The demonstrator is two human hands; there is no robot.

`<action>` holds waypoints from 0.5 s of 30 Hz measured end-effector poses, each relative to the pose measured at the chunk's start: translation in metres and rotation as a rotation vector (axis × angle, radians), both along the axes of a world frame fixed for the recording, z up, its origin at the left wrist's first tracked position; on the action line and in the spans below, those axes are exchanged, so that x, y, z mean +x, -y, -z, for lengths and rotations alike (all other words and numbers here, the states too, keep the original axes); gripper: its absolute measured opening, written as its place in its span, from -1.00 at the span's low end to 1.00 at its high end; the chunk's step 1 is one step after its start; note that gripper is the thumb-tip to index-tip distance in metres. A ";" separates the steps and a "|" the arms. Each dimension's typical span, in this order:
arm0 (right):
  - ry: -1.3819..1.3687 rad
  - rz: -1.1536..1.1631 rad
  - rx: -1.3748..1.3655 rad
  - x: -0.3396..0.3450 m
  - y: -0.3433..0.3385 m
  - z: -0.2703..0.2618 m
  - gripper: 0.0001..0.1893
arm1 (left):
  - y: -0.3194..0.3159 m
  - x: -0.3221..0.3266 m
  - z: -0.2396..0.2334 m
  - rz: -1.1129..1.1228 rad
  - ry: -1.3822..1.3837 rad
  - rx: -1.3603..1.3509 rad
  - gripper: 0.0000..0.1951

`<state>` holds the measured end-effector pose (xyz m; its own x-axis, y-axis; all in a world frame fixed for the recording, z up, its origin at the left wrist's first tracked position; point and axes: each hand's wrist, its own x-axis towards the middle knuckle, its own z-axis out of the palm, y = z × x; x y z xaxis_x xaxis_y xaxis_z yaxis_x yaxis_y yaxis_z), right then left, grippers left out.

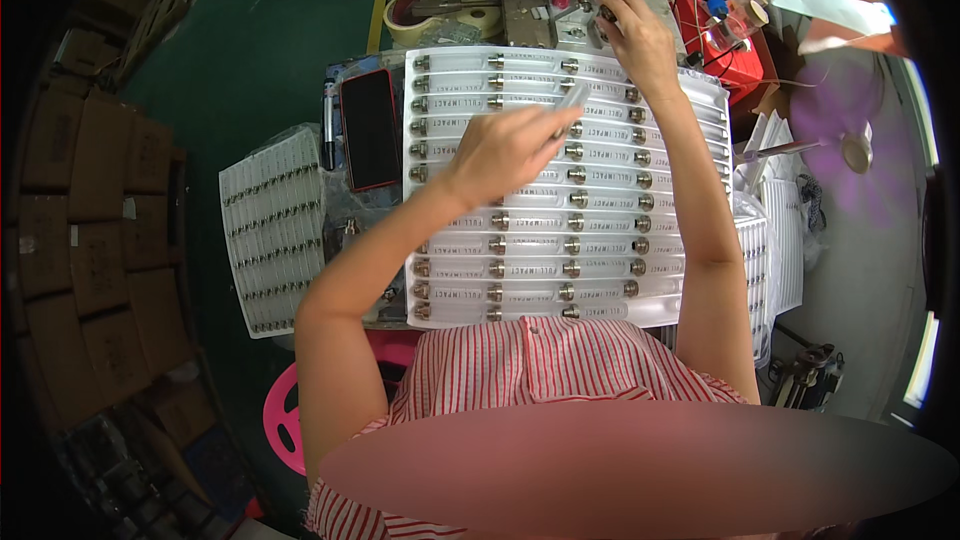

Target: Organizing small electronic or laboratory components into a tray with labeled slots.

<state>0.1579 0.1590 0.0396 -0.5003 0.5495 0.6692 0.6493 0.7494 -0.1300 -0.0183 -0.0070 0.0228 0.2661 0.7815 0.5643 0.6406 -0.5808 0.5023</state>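
A white plastic tray [551,208] lies before me, its rows filled with clear tubes with metal end fittings; many tubes bear printing. Over the tray, my left hand [501,148] pinches a clear tube [576,96], slightly blurred, which tilts up and away to the right. Beyond the tray's far edge, my right hand [643,34] bends its fingers around a small part with a dark metal end [607,13]. That part is at a metal fixture [574,31] on the bench, and my fingers partly hide it. Whether it touches the fixture I cannot tell.
A phone [370,129] and a marker pen [328,124] lie left of the tray. Tape rolls [411,18] sit at the back. A filled tray [274,232] stands at left. On the right are a red bin [731,67] and a spinning purple fan [855,146].
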 end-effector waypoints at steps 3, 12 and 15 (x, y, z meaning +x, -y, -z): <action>-0.061 0.041 -0.121 -0.003 -0.014 0.006 -0.59 | 0.046 -0.007 0.000 0.009 0.067 -0.142 -0.59; -0.025 0.023 -0.474 0.001 -0.026 -0.001 -0.42 | 0.056 -0.016 0.007 -0.028 0.131 -0.281 -0.57; -0.001 0.034 -0.508 0.000 -0.027 -0.001 -0.42 | 0.054 -0.016 0.011 -0.028 0.143 -0.269 -0.57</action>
<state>0.1582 0.1856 0.0404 -0.4759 0.8215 0.3141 0.6715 0.5700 -0.4734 -0.0342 -0.0613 0.0118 0.1753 0.9137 0.3665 0.5664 -0.3981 0.7216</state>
